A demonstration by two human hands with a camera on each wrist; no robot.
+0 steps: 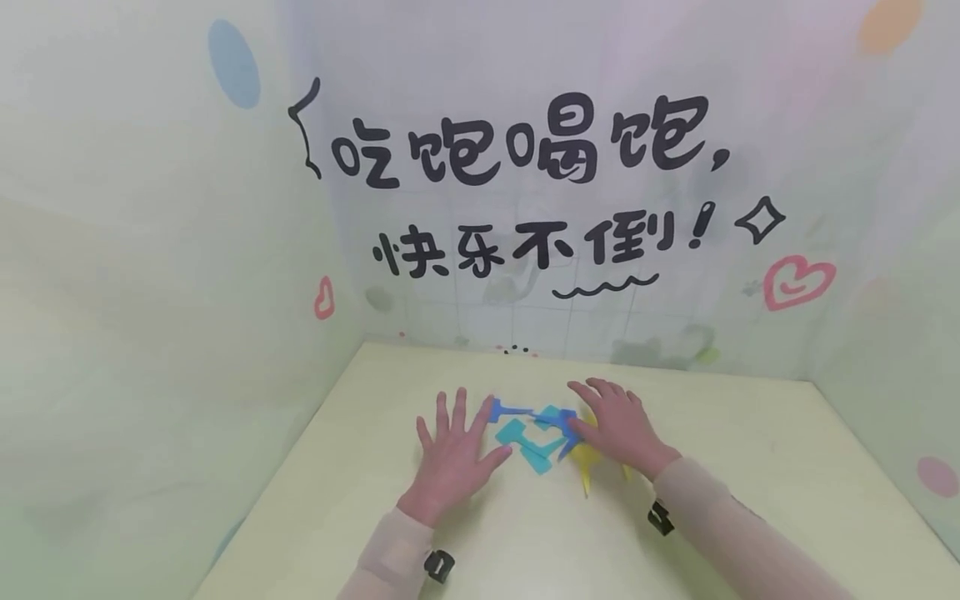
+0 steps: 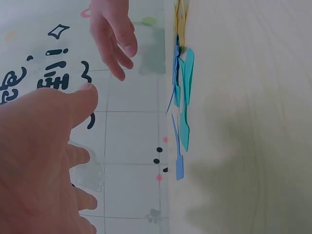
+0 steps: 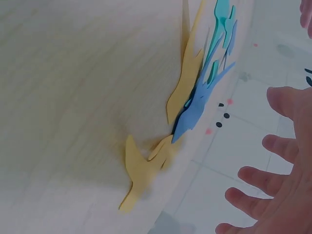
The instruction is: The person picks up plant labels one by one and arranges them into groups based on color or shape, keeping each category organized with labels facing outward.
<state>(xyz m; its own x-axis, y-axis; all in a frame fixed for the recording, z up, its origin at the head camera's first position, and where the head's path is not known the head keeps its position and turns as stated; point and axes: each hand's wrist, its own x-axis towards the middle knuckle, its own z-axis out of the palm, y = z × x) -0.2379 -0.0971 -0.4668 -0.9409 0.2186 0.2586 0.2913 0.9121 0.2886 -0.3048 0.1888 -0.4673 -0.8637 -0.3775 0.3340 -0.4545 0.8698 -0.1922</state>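
Note:
My left hand (image 1: 453,462) (image 2: 39,146) is over the table with its fingers spread, holding nothing. In the head view its index fingertip overlaps the end of a small flat blue piece (image 1: 495,411) (image 2: 180,168). Several flat teal pieces (image 1: 514,433) (image 2: 185,129), each with a broad end and a narrow shank, lie overlapping in the middle. My right hand (image 1: 628,425) (image 3: 280,180) hovers with loosely extended fingers above the pile's right side, partly hiding it. Under it are a forked blue piece (image 3: 196,107) and several yellow pieces (image 1: 585,458) (image 3: 139,178), one lying apart from the blue.
The pieces lie on a pale table (image 1: 540,533). A white printed wall sheet (image 1: 465,200) with black characters stands along its back edge, and sheets rise on both sides. A black strap fitting (image 1: 439,566) hangs at each wrist.

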